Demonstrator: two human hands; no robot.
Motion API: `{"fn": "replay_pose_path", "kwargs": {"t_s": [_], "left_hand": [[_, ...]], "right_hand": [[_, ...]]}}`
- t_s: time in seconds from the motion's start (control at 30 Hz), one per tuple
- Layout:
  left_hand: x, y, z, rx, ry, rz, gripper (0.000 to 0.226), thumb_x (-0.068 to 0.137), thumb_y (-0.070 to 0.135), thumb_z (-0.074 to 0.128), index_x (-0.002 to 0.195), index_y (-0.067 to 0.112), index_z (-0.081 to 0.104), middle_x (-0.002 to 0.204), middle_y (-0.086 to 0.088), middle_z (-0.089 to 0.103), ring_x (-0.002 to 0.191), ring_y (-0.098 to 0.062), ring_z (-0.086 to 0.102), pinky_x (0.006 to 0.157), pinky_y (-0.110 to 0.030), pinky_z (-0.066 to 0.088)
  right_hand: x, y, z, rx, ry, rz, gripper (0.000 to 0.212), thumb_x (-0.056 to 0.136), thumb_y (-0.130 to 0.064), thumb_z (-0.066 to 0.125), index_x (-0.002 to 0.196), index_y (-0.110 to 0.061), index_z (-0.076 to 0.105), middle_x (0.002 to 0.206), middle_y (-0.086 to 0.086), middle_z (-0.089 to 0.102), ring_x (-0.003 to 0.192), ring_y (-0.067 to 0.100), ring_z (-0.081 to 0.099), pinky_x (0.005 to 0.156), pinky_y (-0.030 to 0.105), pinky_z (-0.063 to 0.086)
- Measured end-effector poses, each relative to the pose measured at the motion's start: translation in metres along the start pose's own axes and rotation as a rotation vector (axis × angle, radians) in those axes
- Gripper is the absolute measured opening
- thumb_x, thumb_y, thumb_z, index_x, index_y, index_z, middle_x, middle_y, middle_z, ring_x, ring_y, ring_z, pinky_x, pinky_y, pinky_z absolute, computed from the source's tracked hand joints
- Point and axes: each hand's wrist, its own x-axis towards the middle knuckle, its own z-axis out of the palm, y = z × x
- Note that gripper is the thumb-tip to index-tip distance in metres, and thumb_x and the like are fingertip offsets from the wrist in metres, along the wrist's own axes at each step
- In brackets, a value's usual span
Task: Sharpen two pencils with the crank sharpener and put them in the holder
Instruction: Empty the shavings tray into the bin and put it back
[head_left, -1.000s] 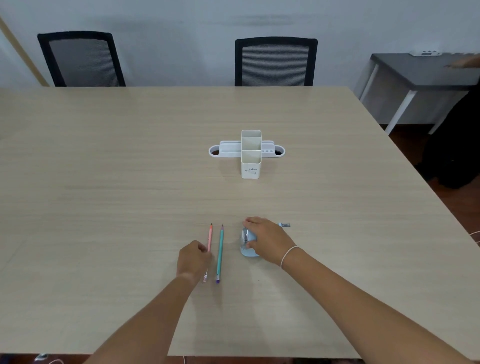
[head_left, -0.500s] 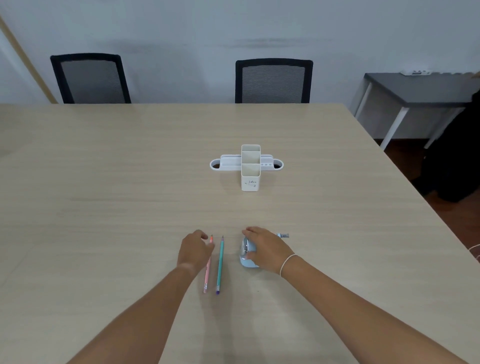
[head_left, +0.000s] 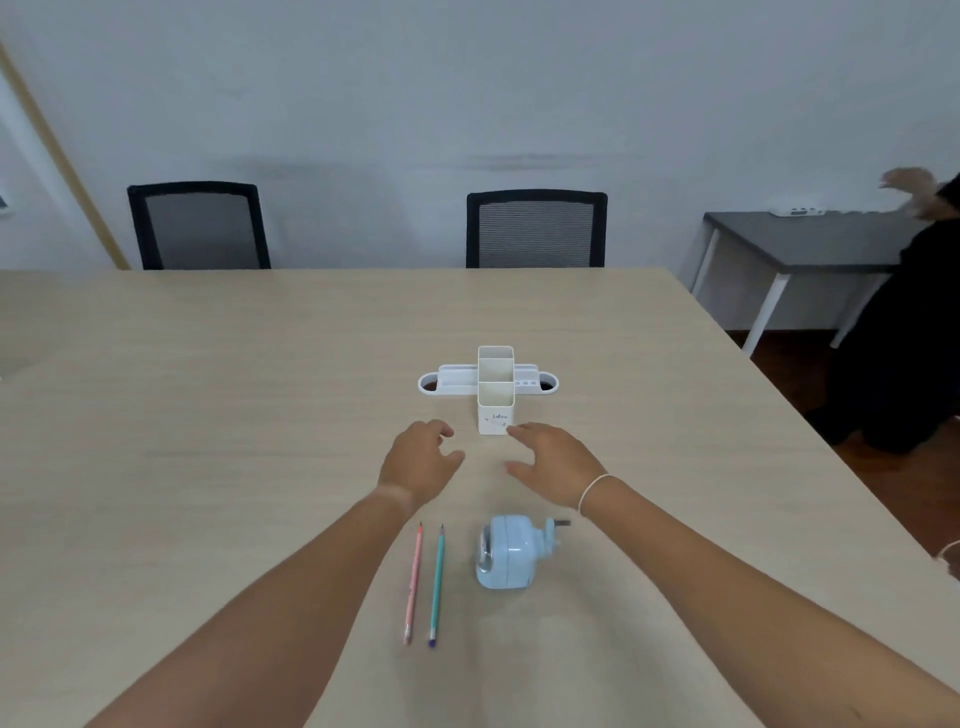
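A pink pencil (head_left: 413, 584) and a teal pencil (head_left: 437, 584) lie side by side on the table, tips pointing away from me. Just right of them stands the light blue crank sharpener (head_left: 506, 552), its crank sticking out to the right. The white holder (head_left: 495, 391) stands further back, with two tall compartments and low side trays. My left hand (head_left: 418, 464) and my right hand (head_left: 550, 461) hover between the sharpener and the holder, both with fingers spread and holding nothing. The right fingertips are close to the holder's front face.
The light wooden table (head_left: 208, 415) stretches far to the left and back. Two black mesh chairs (head_left: 536, 228) stand behind it. At the right are a dark side table (head_left: 800, 244) and another person in black (head_left: 904, 332).
Both hands have let go and moved forward: the left off the pink pencil, the right off the sharpener, toward the holder. The view has tilted up.
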Motion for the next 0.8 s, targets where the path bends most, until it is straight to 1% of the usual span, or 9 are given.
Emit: {"fn": "replay_pose_path", "kwargs": {"t_s": [0.07,0.2,0.3,0.4,0.47,0.53,0.8], "left_hand": [[0.006,0.01,-0.008,0.026,0.006,0.044,0.037,0.086,0.028,0.062,0.12,0.015,0.057,0.12,-0.008,0.058,0.113,-0.024,0.055,0.095,-0.033,0.044],[0.013,0.024,-0.021,0.046,0.031,0.103,0.039,0.085,0.026,0.063,0.121,0.014,0.057,0.123,-0.008,0.059,0.116,-0.024,0.054,0.096,-0.033,0.044],[0.013,0.028,-0.024,0.051,0.035,0.117,0.039,0.086,0.025,0.062,0.122,0.014,0.057,0.125,-0.007,0.058,0.117,-0.023,0.054,0.095,-0.032,0.044],[0.011,0.025,-0.021,0.045,0.018,0.095,0.039,0.086,0.026,0.062,0.122,0.015,0.057,0.126,-0.007,0.059,0.116,-0.023,0.055,0.095,-0.031,0.044],[0.008,0.021,-0.019,0.057,0.002,0.083,0.039,0.086,0.027,0.062,0.123,0.015,0.056,0.126,-0.007,0.058,0.117,-0.023,0.054,0.096,-0.032,0.043],[0.005,0.016,-0.017,0.068,-0.014,0.071,0.038,0.087,0.028,0.061,0.123,0.016,0.056,0.125,-0.007,0.056,0.116,-0.023,0.053,0.096,-0.033,0.043],[-0.002,-0.008,-0.023,0.082,-0.031,0.016,0.037,0.087,0.029,0.06,0.122,0.017,0.056,0.123,-0.007,0.056,0.115,-0.022,0.054,0.095,-0.032,0.044]], "right_hand": [[0.003,0.0,-0.013,-0.006,0.023,0.006,0.052,0.089,-0.033,0.053,0.136,-0.017,0.038,0.145,0.003,0.041,0.131,0.022,0.038,0.107,0.034,0.034],[0.007,0.001,-0.029,0.012,0.075,0.006,0.042,0.087,-0.031,0.054,0.128,-0.019,0.048,0.136,0.003,0.051,0.121,0.025,0.049,0.098,0.039,0.044],[0.005,0.0,-0.03,0.019,0.073,0.011,0.043,0.087,-0.033,0.055,0.127,-0.02,0.048,0.135,0.003,0.051,0.119,0.025,0.05,0.096,0.041,0.045],[0.003,-0.001,-0.026,0.022,0.049,0.02,0.045,0.088,-0.033,0.053,0.13,-0.021,0.045,0.137,0.003,0.049,0.122,0.024,0.048,0.099,0.039,0.043],[0.003,-0.002,-0.021,0.023,0.028,0.031,0.051,0.089,-0.035,0.053,0.135,-0.019,0.04,0.142,0.002,0.044,0.128,0.022,0.042,0.104,0.035,0.038],[0.004,-0.005,-0.016,0.017,0.011,0.036,0.054,0.089,-0.036,0.053,0.137,-0.017,0.037,0.144,0.003,0.042,0.131,0.021,0.039,0.107,0.034,0.035],[0.016,-0.026,0.004,0.012,-0.036,0.009,0.052,0.09,-0.036,0.052,0.136,-0.017,0.038,0.144,0.005,0.043,0.132,0.022,0.038,0.108,0.036,0.034]]}}
